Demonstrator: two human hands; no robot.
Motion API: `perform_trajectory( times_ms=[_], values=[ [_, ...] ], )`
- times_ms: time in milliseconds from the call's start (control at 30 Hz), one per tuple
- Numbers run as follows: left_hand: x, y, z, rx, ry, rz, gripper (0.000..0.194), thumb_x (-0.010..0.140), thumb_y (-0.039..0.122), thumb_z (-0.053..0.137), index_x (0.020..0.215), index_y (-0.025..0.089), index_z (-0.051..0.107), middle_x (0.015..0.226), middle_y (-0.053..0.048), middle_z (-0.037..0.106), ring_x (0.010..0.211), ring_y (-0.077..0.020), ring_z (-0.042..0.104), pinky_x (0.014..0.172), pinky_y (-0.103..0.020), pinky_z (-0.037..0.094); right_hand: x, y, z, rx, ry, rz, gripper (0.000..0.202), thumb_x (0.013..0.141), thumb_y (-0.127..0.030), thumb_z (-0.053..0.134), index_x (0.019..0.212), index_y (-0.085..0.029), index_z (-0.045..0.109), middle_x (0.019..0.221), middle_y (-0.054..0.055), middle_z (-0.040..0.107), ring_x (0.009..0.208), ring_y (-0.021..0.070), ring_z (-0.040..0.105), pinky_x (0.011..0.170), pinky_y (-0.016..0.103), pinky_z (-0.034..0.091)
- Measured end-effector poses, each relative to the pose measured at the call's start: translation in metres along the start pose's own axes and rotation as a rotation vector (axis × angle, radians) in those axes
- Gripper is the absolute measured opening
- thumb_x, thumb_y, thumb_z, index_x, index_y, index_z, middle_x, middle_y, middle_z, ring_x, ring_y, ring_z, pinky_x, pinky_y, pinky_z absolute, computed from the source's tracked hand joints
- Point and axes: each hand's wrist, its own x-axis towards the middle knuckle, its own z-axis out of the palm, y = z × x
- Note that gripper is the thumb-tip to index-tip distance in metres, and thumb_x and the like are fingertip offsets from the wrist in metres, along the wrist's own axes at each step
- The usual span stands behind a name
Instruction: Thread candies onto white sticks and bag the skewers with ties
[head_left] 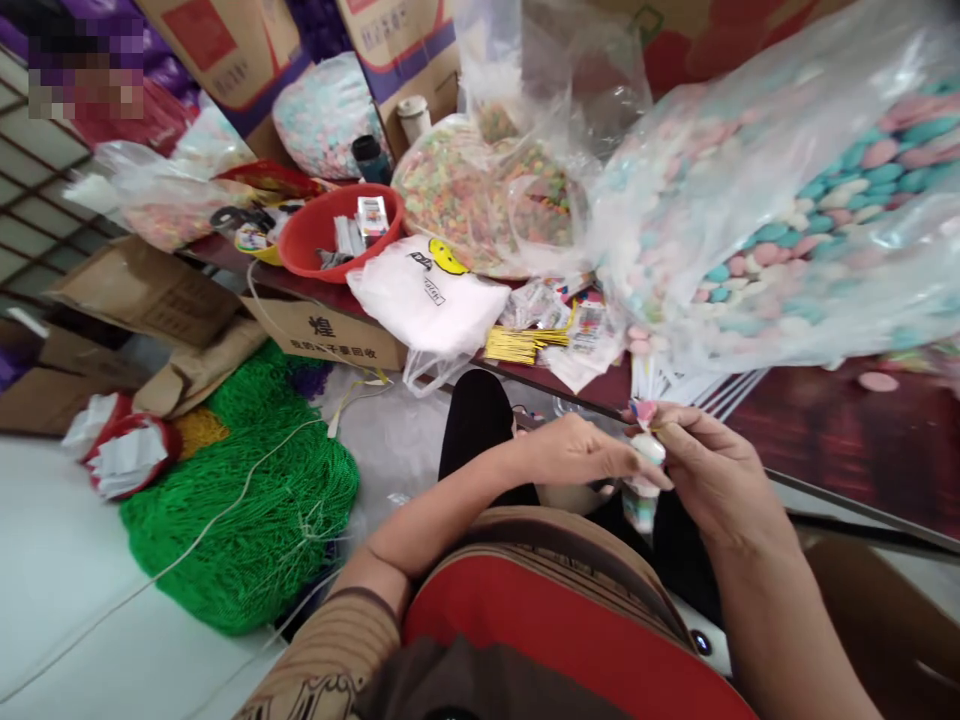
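My right hand [720,470] pinches the gathered pink-and-blue top of a small clear candy bag [640,510] filled with pale pieces. My left hand [585,452] reaches across from the left, its fingers closed against the same bag just below its top. The bag hangs upright above my lap, beyond the table's front edge. Close by on the table lie yellow twist ties [525,344] in a bundle, flat printed bags [592,340] and a fan of white sticks [697,388].
A huge clear sack of pastel candies [817,230] fills the table's right. Further left stand a sack of small colourful candies [495,200], a white smiley bag [435,295] and a red basin [300,235]. Green netting [247,500] and a cord lie on the floor at left.
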Motion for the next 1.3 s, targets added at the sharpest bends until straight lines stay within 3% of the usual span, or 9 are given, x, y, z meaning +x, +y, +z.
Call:
perform_trajectory(
  times_ms=[100, 200, 333, 433, 533, 667, 900, 1167, 1300],
  values=[
    [0.012, -0.011, 0.017, 0.335, -0.207, 0.113, 0.029, 0.087, 0.054, 0.073, 0.093, 0.028, 0.084, 0.085, -0.001, 0.078, 0.083, -0.0185, 0.071, 0.075, -0.025, 0.051, -0.019, -0.007, -0.026, 0.007, 0.002, 0.111, 0.035, 0.067, -0.056, 0.089, 0.069, -0.028, 0.068, 0.086, 0.007, 0.076, 0.074, 0.0245, 0.071, 0.063, 0.038, 0.058],
    [0.021, -0.017, 0.021, 0.529, -0.213, 0.225, 0.025, 0.094, 0.045, 0.067, 0.102, 0.029, 0.083, 0.103, -0.003, 0.082, 0.098, -0.0202, 0.075, 0.088, -0.025, 0.052, -0.047, -0.010, -0.071, -0.100, 0.154, 0.173, 0.037, 0.066, -0.064, 0.087, 0.068, -0.031, 0.069, 0.082, 0.013, 0.076, 0.066, 0.0260, 0.070, 0.057, 0.041, 0.054],
    [0.019, -0.013, -0.001, 0.601, 0.052, 0.272, 0.024, 0.098, 0.034, 0.061, 0.102, 0.024, 0.082, 0.105, -0.005, 0.082, 0.100, -0.0188, 0.076, 0.087, -0.024, 0.052, -0.087, 0.000, -0.161, -0.475, 0.396, 0.146, 0.023, 0.067, -0.064, 0.082, 0.070, -0.043, 0.073, 0.078, 0.017, 0.071, 0.060, 0.0303, 0.068, 0.047, 0.046, 0.044],
    [0.022, -0.006, -0.024, 0.630, 0.288, 0.263, 0.023, 0.099, 0.030, 0.059, 0.101, 0.023, 0.081, 0.099, -0.005, 0.081, 0.092, -0.0184, 0.075, 0.081, -0.024, 0.051, -0.106, 0.016, -0.224, -0.776, 0.278, 0.279, 0.034, 0.057, -0.063, 0.083, 0.080, -0.040, 0.075, 0.075, 0.010, 0.077, 0.063, 0.0382, 0.073, 0.051, 0.052, 0.054],
    [0.042, -0.001, -0.042, 0.872, 0.450, 0.248, 0.023, 0.099, 0.026, 0.059, 0.103, 0.020, 0.081, 0.106, -0.011, 0.079, 0.102, -0.0240, 0.070, 0.092, -0.033, 0.049, -0.108, 0.027, -0.248, -1.047, 0.292, 0.263, 0.030, 0.051, -0.058, 0.080, 0.068, -0.036, 0.068, 0.061, 0.007, 0.073, 0.054, 0.0401, 0.070, 0.044, 0.052, 0.050],
    [0.091, 0.004, -0.057, 1.218, 0.594, 0.161, 0.028, 0.099, 0.025, 0.056, 0.115, 0.013, 0.076, 0.118, -0.018, 0.073, 0.117, -0.0326, 0.062, 0.105, -0.043, 0.042, -0.087, 0.021, -0.206, -1.137, 0.289, -0.016, 0.015, 0.081, -0.052, 0.064, 0.087, -0.041, 0.074, 0.090, 0.009, 0.081, 0.080, 0.0388, 0.077, 0.064, 0.051, 0.058],
    [0.144, 0.003, -0.077, 1.345, 0.654, -0.018, 0.029, 0.102, 0.028, 0.051, 0.109, 0.013, 0.075, 0.125, -0.020, 0.069, 0.122, -0.0351, 0.059, 0.103, -0.047, 0.039, -0.066, 0.013, -0.124, -0.979, 0.061, -0.182, 0.026, 0.088, -0.047, 0.063, 0.099, -0.028, 0.079, 0.097, 0.006, 0.083, 0.084, 0.0284, 0.080, 0.081, 0.043, 0.065],
    [0.138, 0.002, -0.087, 1.317, 0.769, 0.068, 0.029, 0.101, 0.020, 0.045, 0.104, 0.017, 0.074, 0.111, -0.016, 0.073, 0.102, -0.0298, 0.067, 0.090, -0.042, 0.044, -0.064, 0.022, -0.110, -0.859, 0.093, -0.129, 0.025, 0.089, -0.043, 0.064, 0.097, -0.026, 0.081, 0.091, 0.007, 0.083, 0.087, 0.0279, 0.080, 0.089, 0.044, 0.064],
    [0.109, -0.009, -0.081, 1.279, 0.787, 0.453, 0.025, 0.103, 0.023, 0.049, 0.096, 0.017, 0.072, 0.093, -0.010, 0.071, 0.091, -0.0234, 0.065, 0.088, -0.036, 0.046, -0.044, 0.011, -0.086, -0.598, 0.146, -0.028, 0.036, 0.089, -0.055, 0.068, 0.100, -0.023, 0.081, 0.093, 0.008, 0.083, 0.089, 0.0263, 0.080, 0.090, 0.041, 0.063]
  ],
)
